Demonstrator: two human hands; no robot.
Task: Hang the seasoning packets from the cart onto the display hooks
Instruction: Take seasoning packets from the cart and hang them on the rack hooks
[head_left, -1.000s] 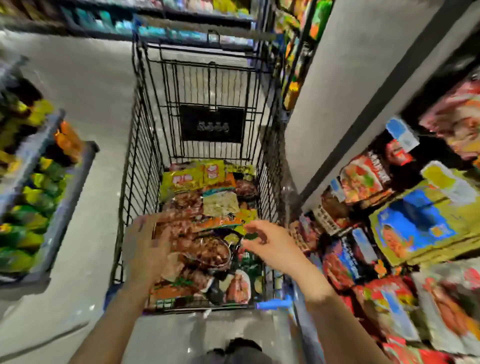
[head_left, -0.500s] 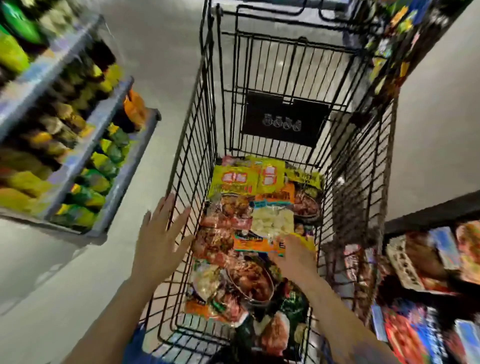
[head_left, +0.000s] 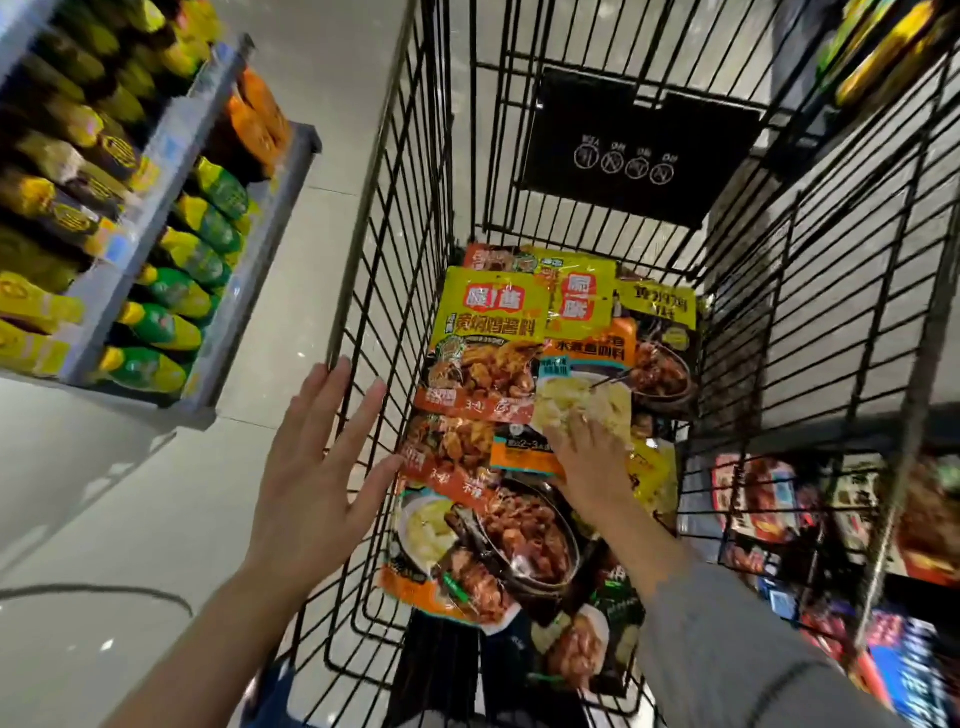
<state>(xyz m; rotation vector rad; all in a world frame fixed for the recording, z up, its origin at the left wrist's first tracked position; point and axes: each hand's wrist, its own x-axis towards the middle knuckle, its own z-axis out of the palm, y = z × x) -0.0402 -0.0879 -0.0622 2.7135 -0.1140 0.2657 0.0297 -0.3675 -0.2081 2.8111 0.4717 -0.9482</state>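
Down in the black wire cart, the seasoning packets lie in an overlapping heap. Right hand reaches in, its fingers laid on the orange packet; whether they pinch it cannot be told. Left hand hangs flat by the cart's left wall, fingers spread and straight. Shelves of bottles stand left.

We look down into a wire cart holding overlapping seasoning packets on its floor. Our left hand is outside the cart's left wall; our right hand lies on the packets inside. Shelves of bottles stand left; hanging packets show beyond the right wall.
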